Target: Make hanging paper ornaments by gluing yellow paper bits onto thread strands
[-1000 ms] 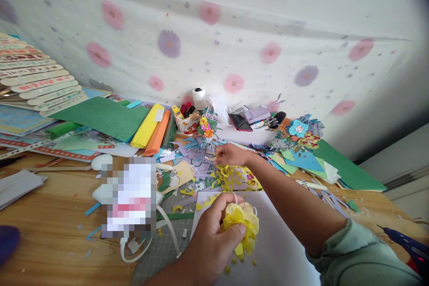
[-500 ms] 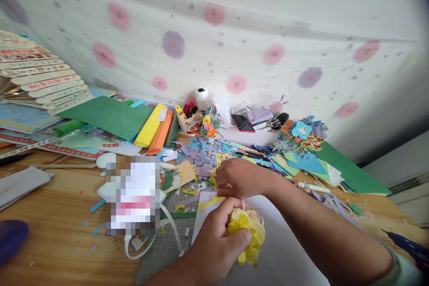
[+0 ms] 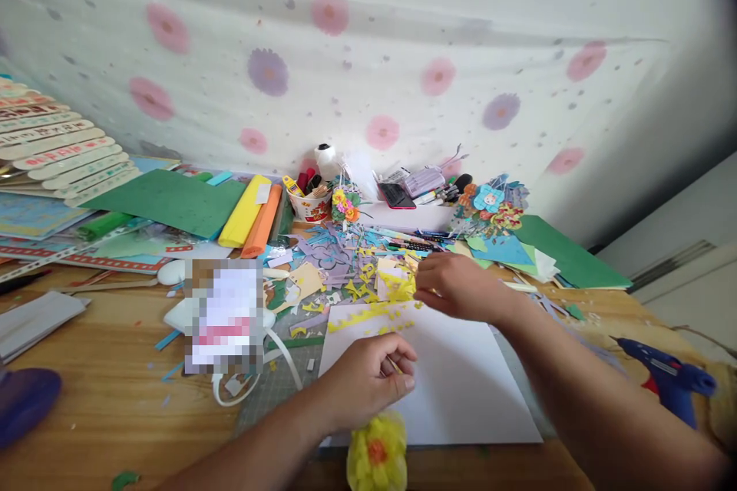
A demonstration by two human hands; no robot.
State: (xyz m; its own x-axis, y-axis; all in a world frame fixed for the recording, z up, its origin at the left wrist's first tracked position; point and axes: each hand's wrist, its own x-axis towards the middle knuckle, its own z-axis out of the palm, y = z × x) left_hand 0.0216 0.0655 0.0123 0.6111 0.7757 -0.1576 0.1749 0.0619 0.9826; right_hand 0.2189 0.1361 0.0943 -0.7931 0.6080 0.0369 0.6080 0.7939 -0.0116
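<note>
My left hand rests closed on the near edge of a white sheet, pinching a thin strand. A yellow paper flower with an orange centre hangs just beneath that hand, at the table's front edge. My right hand lies further back, its fingers curled against a pile of yellow paper scraps. Whether it holds a scrap is hidden by the fingers.
A blue glue gun lies at the right. Behind are purple and blue cuttings, a cup of tools, a phone, yellow and orange paper rolls and a green sheet. A white cord crosses the cutting mat.
My left hand has lowered the yellow flower from above the white sheet to the table's front edge. My right hand has drawn back from the far scraps to the right of the yellow pile.
</note>
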